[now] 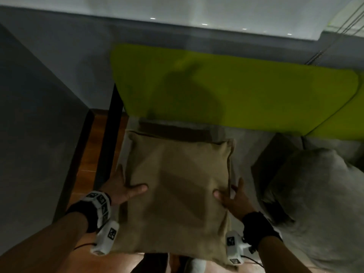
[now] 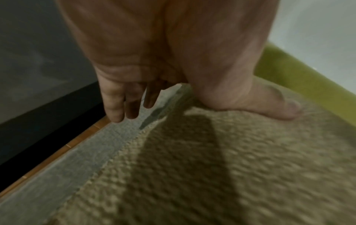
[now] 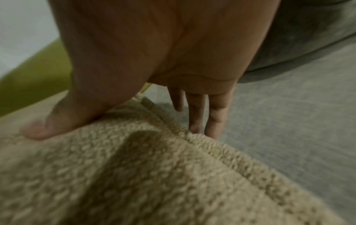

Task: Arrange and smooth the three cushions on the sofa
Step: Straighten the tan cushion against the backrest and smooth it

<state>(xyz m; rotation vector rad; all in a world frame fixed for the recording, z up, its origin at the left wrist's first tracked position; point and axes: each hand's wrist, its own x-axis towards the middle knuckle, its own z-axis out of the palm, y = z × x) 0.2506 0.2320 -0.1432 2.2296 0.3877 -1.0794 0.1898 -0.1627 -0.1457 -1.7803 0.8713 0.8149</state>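
Note:
I hold a tan woven cushion by its two side edges, its face toward me. My left hand grips the left edge, with its thumb lying on the cushion and the fingers down beside the seam. My right hand grips the right edge the same way, its thumb flat on the fabric. The cushion's near edge hangs out past the grey sofa seat. A grey cushion lies on the seat to the right. Behind the tan cushion shows a dark brown strip, mostly hidden.
A lime-green backrest runs along the back of the sofa. A black frame post marks the sofa's left end. A strip of wooden floor separates it from a grey block on the left. Blind cords hang at the top right.

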